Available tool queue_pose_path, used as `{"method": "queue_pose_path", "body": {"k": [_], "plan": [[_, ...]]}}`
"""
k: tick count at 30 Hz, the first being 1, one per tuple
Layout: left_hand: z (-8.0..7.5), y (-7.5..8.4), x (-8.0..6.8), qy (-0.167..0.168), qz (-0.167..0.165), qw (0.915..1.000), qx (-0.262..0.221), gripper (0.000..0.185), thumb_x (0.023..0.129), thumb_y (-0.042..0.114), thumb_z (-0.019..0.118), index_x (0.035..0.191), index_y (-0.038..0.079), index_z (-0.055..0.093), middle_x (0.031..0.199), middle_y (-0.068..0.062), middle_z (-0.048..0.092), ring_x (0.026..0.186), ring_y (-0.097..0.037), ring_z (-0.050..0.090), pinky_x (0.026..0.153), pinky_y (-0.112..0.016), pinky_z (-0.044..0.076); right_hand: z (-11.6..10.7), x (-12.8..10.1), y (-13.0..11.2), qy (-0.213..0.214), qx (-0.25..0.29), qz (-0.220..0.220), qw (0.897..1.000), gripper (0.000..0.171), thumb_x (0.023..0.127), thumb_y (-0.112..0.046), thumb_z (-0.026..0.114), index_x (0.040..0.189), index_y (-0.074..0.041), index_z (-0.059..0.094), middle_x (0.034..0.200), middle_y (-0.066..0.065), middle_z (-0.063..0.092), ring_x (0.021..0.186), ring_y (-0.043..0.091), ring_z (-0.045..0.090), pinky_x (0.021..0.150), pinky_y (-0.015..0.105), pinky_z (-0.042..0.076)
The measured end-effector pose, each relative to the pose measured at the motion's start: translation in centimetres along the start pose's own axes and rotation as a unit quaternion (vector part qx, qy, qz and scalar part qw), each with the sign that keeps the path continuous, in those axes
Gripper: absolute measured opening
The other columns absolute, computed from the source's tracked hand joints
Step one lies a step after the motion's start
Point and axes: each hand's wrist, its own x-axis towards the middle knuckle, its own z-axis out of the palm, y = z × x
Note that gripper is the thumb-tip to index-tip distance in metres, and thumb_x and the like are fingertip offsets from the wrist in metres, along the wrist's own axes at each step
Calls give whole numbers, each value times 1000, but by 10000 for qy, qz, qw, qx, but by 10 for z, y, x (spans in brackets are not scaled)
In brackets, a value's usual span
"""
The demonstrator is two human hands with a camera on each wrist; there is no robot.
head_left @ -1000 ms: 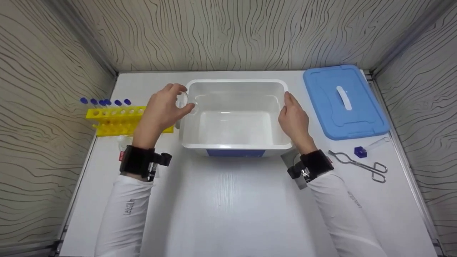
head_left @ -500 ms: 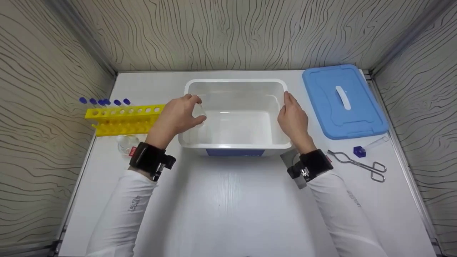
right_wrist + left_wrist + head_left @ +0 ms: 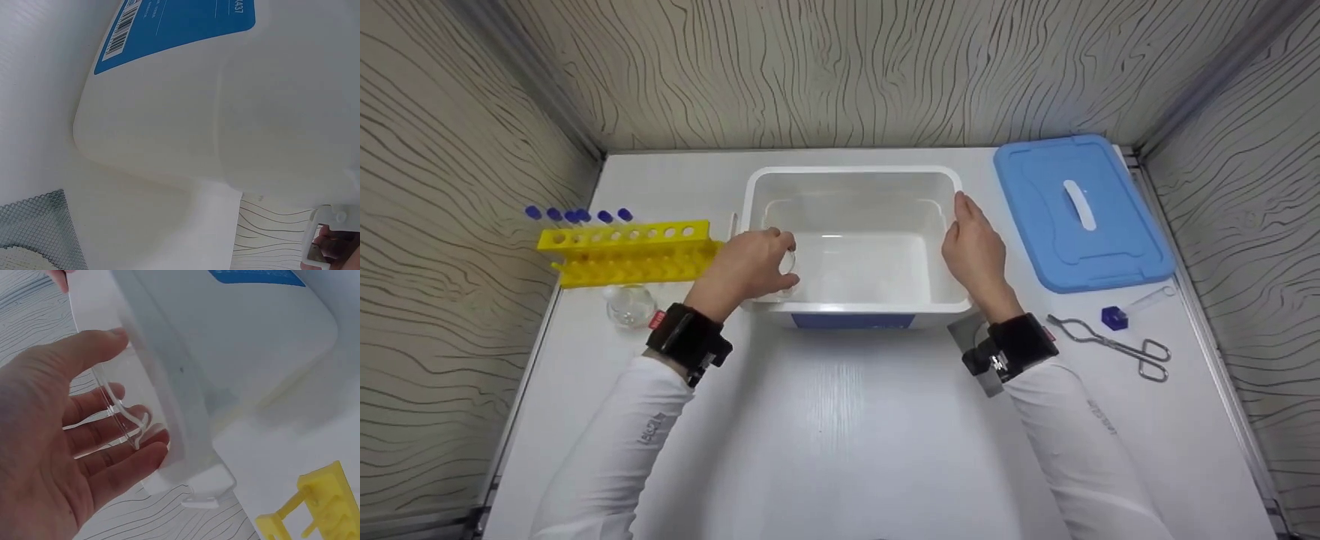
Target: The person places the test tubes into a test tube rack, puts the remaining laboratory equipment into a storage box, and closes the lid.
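Note:
My left hand (image 3: 754, 262) pinches a clear glass beaker (image 3: 788, 264) between thumb and fingers, inside the left end of the white plastic bin (image 3: 851, 307). In the left wrist view the thumb and curled fingers (image 3: 109, 481) lie either side of the beaker's rim (image 3: 121, 410). Its lower part is hard to see against the bin. My right hand (image 3: 976, 247) holds the bin's right side at the rim. The right wrist view shows the bin's outer wall with its blue label (image 3: 180, 34), and fingers partly visible behind a white side handle (image 3: 315, 239).
Left stands a yellow test tube rack (image 3: 626, 259) with several blue-capped tubes, and a round glass bottle (image 3: 631, 306). To the right lie a blue lid (image 3: 1084, 225), crucible tongs (image 3: 1110, 345) and a small cylinder with a blue base (image 3: 1116, 318). Wire gauze (image 3: 42, 222) lies near my right wrist.
My left hand has moved right and toward me, carrying the beaker from the bin's left rim to inside its near left corner. My right hand has stayed in place.

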Motion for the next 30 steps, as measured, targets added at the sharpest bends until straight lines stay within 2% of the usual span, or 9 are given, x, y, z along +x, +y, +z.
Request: {"method": "queue_pose_path", "body": {"k": [12,19,25,30], "plan": [[11,1,15,-667,-73,9975,215,42,85,30,72,116,3,64,107,-15,70,95,-34,67,88,-45,56,1,0,0,-48,-2,58,10000,52,100,-5,37,151,6,34,153,28,40,135,44,47,99,58,50],[12,7,17,-1283,24,9904,515,29,85,23,69,106,3,65,99,-14,71,92,-33,67,86,-43,55,0,0,0,-24,16,68,10000,52,100,-5,38,151,5,33,153,28,40,135,43,48,98,56,51],[10,8,19,-1705,16,9839,539,31,86,22,69,111,3,68,108,-16,73,98,-34,67,91,-45,55,0,0,0,-70,-20,70,9999,52,100,-7,39,151,5,33,153,27,40,134,44,49,99,57,50],[11,8,21,-1911,-19,9803,497,33,85,21,70,114,6,70,112,-16,73,102,-33,67,93,-45,54,1,0,0,-26,-44,57,10000,52,100,-7,39,151,5,34,153,27,41,134,43,49,99,57,50]]}}
